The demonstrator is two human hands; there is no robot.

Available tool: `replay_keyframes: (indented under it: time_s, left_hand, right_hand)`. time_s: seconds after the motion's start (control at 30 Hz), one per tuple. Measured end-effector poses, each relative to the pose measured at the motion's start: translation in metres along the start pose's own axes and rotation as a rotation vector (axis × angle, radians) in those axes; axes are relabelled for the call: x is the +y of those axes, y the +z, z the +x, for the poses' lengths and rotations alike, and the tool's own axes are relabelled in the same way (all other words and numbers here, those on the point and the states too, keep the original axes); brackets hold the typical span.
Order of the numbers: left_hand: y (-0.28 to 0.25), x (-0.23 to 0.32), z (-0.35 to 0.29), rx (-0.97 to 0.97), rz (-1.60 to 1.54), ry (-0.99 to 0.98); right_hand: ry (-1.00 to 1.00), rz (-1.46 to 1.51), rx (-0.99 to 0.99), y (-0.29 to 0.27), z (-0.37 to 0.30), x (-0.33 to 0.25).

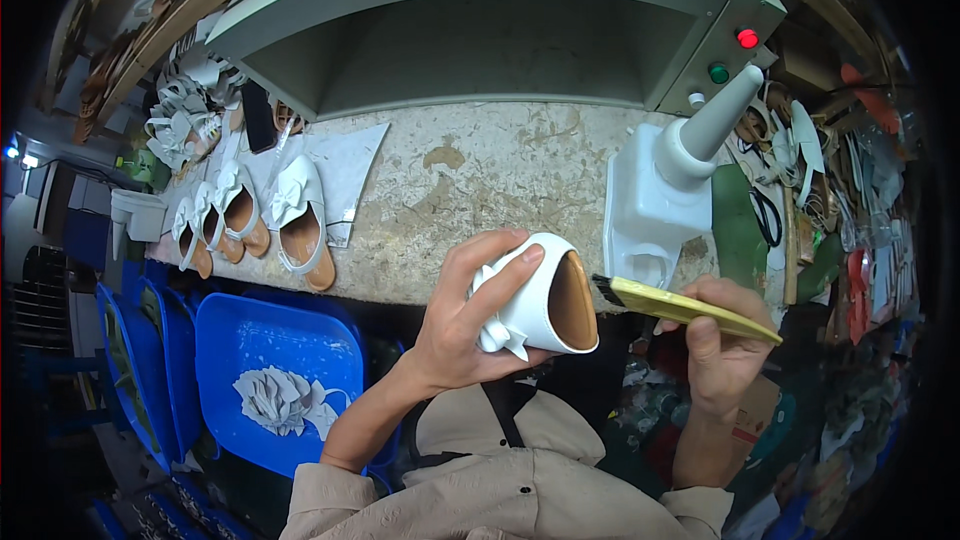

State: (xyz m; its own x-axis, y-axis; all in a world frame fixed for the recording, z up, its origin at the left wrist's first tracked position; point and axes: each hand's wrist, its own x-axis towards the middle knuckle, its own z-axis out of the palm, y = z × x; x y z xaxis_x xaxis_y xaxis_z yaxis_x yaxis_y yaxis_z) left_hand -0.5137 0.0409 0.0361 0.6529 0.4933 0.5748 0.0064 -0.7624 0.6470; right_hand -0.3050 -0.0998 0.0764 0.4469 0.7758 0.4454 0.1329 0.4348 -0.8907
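Note:
My left hand is wrapped round a white sandal with a bow, held just off the bench's front edge. The sandal's rounded opening, with its tan inside, faces right. In my right hand is a flat yellow-handled brush, gripped between thumb and fingers. Its short dark bristles point left, close to the sandal's rim; a small gap seems to show between them. Beyond the brush stands a white plastic container with a long grey cone-shaped spout.
Several finished-looking white bow sandals line the bench's left side. A grey open-fronted machine with a red lit button spans the back. Below left, a blue tub holds white pieces. Straps and scraps crowd the right.

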Motion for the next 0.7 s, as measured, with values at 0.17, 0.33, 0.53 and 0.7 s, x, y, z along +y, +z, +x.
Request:
replay_keyframes:
  time_s: [0.17,0.33,0.53,0.7]
  left_hand:
    - [0.001,-0.001,-0.003,0.011,0.009,-0.009]
    - [0.004,0.001,-0.004,0.006,-0.035,-0.032]
    - [0.002,0.005,-0.004,0.012,-0.097,-0.043]
    - [0.000,0.004,-0.005,-0.002,-0.061,-0.043]
  right_hand:
    - [-0.117,-0.099,-0.102,-0.001,0.000,0.004]
    - [-0.180,-0.104,-0.171,-0.010,-0.007,0.007]
    - [-0.204,-0.039,-0.116,-0.012,0.000,0.004]
    - [-0.216,-0.097,-0.233,-0.006,0.006,0.004]
